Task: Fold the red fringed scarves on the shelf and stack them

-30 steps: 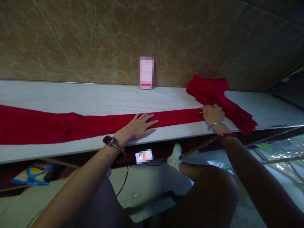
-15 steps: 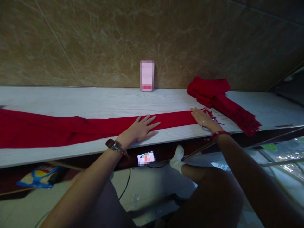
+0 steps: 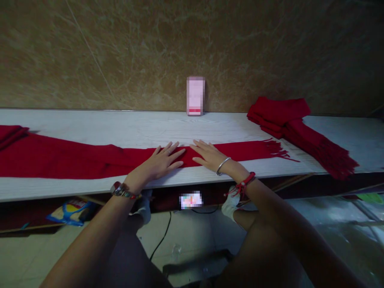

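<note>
A long red scarf (image 3: 246,150) lies stretched along the white wood-grain tabletop, its fringed end to the right. Toward the left it widens, and a bunched part rests at the left edge of view. My left hand (image 3: 160,161) is flat on the narrow, folded stretch, fingers spread. Close beside it, my right hand (image 3: 210,155) also presses flat on the cloth with fingers apart. Neither hand grips the fabric. Behind the fringe, a second red scarf (image 3: 279,116) sits folded in a pile, its own fringe hanging over the front edge.
A phone (image 3: 195,97) leans upright against the marbled wall (image 3: 135,52). Below the tabletop (image 3: 144,124), another lit phone (image 3: 191,200) and a blue-and-yellow packet (image 3: 72,212) lie on a lower shelf. A black cable (image 3: 162,240) runs down to the floor.
My right hand has slid left along the scarf from near the fringe to beside my left hand. My left hand has shifted slightly left. The view has turned a little left.
</note>
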{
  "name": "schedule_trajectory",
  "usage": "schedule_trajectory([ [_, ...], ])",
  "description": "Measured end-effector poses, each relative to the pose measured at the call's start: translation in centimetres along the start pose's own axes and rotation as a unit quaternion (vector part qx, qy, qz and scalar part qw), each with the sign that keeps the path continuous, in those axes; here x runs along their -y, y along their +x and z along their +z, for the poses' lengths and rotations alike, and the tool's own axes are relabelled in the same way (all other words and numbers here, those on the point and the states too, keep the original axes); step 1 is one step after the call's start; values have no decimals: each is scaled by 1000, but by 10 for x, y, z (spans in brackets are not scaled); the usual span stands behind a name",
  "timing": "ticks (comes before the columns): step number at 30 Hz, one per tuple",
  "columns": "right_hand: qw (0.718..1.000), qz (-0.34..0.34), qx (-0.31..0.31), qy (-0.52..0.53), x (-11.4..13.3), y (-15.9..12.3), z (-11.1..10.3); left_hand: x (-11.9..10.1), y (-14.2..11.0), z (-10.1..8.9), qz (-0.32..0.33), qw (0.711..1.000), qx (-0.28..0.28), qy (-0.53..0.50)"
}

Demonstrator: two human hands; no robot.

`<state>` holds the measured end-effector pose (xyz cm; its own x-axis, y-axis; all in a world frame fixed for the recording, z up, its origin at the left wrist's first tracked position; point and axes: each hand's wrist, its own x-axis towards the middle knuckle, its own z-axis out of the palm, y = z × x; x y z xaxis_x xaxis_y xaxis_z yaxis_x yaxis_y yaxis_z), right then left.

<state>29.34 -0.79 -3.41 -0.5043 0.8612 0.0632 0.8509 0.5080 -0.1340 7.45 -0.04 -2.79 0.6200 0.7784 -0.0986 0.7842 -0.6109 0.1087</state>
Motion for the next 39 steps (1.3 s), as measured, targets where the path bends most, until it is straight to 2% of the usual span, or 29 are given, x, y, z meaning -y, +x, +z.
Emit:
schedule_trajectory([
  [4,999,-28,35,-10,11,0,6,39,-28,4,-20,999,-33,33],
  [7,999,-28,36,-23,6,-4,8,67,-51,5,-32,997,-60,42],
  [10,999,-41,26,-25,3,-6,7,86,-69,5,-43,995,-76,41],
  [14,997,-73,12,-33,8,-6,6,94,-78,9,-50,994,-92,42],
  [18,995,-84,28,-43,9,-3,7,94,-74,13,-48,993,-97,38],
  [24,996,-78,7,-45,-17,-3,15,95,-63,8,-50,994,-96,22],
  [29,998,-63,-14,-28,-41,-12,14,115,-77,6,-104,988,-114,16],
  [33,999,-51,3,-16,-55,-17,9,136,-88,7,-126,983,-130,-18],
  [36,999,-43,1,-7,-56,-17,4,143,-88,4,-149,976,-159,-15],
  [39,999,-46,-16,-13,-43,-13,0,145,-83,0,-160,969,-187,-5],
])
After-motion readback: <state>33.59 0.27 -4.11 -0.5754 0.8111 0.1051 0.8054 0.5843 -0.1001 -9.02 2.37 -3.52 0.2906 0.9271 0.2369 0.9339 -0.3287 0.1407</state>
